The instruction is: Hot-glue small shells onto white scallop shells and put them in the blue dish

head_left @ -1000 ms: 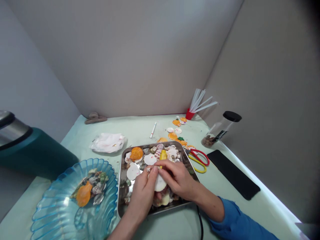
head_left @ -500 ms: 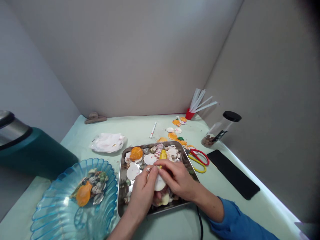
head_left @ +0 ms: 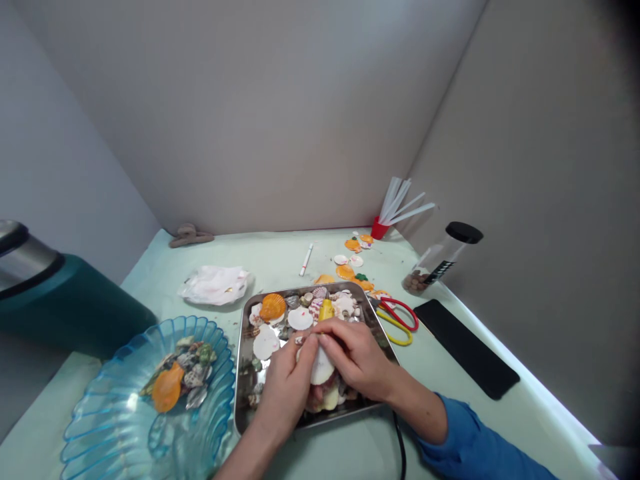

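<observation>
Over a metal tray (head_left: 241, 400) of shells, my left hand (head_left: 290, 373) and my right hand (head_left: 357, 353) meet with their fingers closed. Between them they grip a white scallop shell (head_left: 323, 368), whose upper edge is hidden by the fingers. Reddish and pale yellow shells (head_left: 327, 399) show just below it. A yellow glue gun (head_left: 327, 311) lies in the tray behind my right fingers, mostly covered. An orange scallop shell (head_left: 273, 307) and a flat white shell (head_left: 266, 342) lie at the tray's left side.
At left stand a blue scalloped bowl (head_left: 107, 400) of shells and a green bottle (head_left: 95, 307). A white packet (head_left: 216, 285) and a marker (head_left: 306, 260) lie behind the tray. To the right are scissors (head_left: 400, 323), a black phone-like slab (head_left: 465, 347), a clear jar (head_left: 440, 260) and glue sticks (head_left: 397, 200) in a red cup.
My hands have shifted very slightly, and the white shell is turned a little between the fingers. Everything else stays in place.
</observation>
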The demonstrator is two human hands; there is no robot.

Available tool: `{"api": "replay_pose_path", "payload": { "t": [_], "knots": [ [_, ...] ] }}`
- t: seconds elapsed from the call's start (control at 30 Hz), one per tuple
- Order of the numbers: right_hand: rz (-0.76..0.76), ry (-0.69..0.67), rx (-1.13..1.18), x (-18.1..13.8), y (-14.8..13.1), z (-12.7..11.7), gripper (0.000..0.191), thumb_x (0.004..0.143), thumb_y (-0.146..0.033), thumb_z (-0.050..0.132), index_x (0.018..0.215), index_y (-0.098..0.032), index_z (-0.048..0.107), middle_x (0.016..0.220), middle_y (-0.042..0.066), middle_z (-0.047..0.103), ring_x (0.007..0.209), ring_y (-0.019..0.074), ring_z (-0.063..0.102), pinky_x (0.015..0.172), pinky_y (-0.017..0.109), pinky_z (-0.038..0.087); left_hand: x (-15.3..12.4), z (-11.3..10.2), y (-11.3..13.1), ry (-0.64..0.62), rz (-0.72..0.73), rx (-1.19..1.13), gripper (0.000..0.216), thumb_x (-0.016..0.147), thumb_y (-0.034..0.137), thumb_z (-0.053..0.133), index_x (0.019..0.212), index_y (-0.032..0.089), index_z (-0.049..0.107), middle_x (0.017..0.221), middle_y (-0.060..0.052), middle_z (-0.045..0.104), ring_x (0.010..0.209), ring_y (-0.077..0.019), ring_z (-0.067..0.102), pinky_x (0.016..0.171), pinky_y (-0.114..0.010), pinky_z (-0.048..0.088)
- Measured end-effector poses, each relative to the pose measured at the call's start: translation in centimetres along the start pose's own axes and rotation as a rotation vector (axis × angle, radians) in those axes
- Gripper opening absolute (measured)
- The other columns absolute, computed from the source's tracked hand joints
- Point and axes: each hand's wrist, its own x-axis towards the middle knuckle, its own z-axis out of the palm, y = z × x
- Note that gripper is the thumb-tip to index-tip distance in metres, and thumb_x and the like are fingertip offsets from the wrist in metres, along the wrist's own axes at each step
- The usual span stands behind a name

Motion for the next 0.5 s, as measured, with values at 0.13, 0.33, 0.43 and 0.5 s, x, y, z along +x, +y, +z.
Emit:
{"api": "replay_pose_path", "payload": {
  "t": [0.13, 0.33, 0.43, 0.5],
  "knots": [
    [-0.008, 0.016, -0.017, -0.02, 0.06, 0.04, 0.016, 0.09, -0.015, 0.044, 0.096, -0.016, 0.059, 0.082, 0.006, 0.067, 0.073, 0.0152, 0.063, 0.069, 0.025, 0.046, -0.06, 0.04, 0.09, -0.022, -0.008, -0.016, 0.04, 0.088, 0.047, 0.042, 0.1, 0.013, 0.059, 0.053, 0.003, 0.056, 0.045, -0.0134, 0.052, 0.047, -0.022, 0.041],
    [-0.006, 0.027, -0.023, -0.01, 0.17, 0.03, 0.015, 0.089, -0.015, 0.044, 0.093, -0.017, 0.058, 0.078, 0.004, 0.065, 0.069, 0.0144, 0.061, 0.067, 0.025, 0.046, -0.04, 0.1, 0.21, -0.036, -0.013, -0.019, 0.04, 0.088, 0.048, 0.042, 0.1, 0.014, 0.059, 0.055, 0.003, 0.057, 0.042, -0.0118, 0.05, 0.046, -0.022, 0.04],
    [-0.001, 0.026, -0.022, -0.01, 0.24, 0.06, 0.015, 0.089, -0.015, 0.044, 0.093, -0.017, 0.058, 0.078, 0.004, 0.065, 0.07, 0.0145, 0.061, 0.067, 0.025, 0.046, -0.07, 0.05, 0.28, -0.037, -0.01, -0.023, 0.04, 0.088, 0.048, 0.042, 0.099, 0.014, 0.059, 0.056, 0.003, 0.057, 0.043, -0.012, 0.051, 0.046, -0.022, 0.04],
    [0.001, 0.025, -0.019, -0.01, 0.23, 0.07, 0.015, 0.089, -0.014, 0.043, 0.093, -0.017, 0.058, 0.079, 0.005, 0.065, 0.071, 0.0146, 0.061, 0.067, 0.025, 0.046, -0.13, 0.03, 0.35, -0.044, -0.019, -0.028, 0.041, 0.087, 0.048, 0.044, 0.101, 0.014, 0.059, 0.053, 0.004, 0.055, 0.043, -0.0128, 0.051, 0.046, -0.022, 0.04]
  ]
}}
